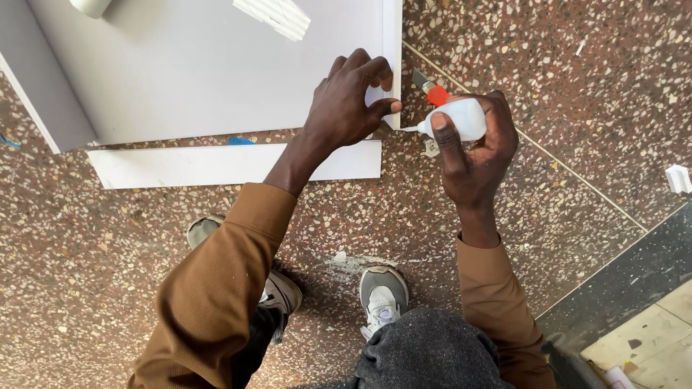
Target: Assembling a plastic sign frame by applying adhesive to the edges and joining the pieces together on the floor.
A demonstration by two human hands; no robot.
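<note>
Left hand (349, 101) pressing white board (202, 72) corner, right hand (472, 148) gripping translucent white squeeze bottle (461, 119), nozzle at edge

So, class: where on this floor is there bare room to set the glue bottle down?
Bare terrazzo floor lies open below the white strip, left of the brown sleeve, and right of the right hand toward the small white block. It is crowded at the white board corner, where the left hand and glue bottle meet.
</note>
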